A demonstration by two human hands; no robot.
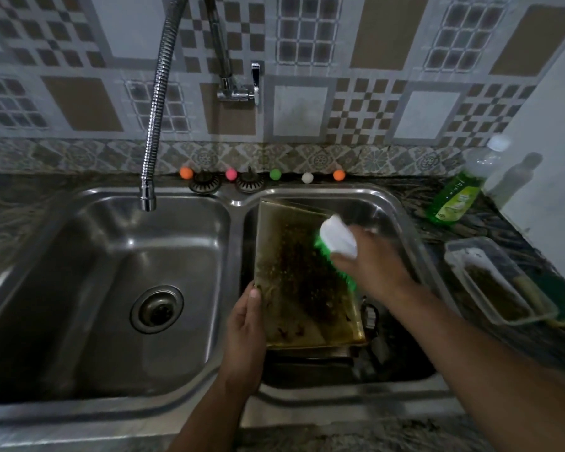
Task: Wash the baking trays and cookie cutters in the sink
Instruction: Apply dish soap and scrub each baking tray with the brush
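Your left hand (245, 324) grips the flat, grease-blackened baking tray (302, 288); your right hand (369, 259) clasps a white, green-bristled brush (336, 243) against it.

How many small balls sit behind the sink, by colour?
Orange balls: 2
Pink ball: 1
Green ball: 1
White ball: 1
Total: 5

Tray (304, 288) was brownish with dark burnt speckles, brush (338, 239) white with green bristles. Soap bottle (455, 200) bright green, wall tiles (388, 60) grey and tan checks, sink (111, 256) silver, worktop (437, 203) mottled dark.
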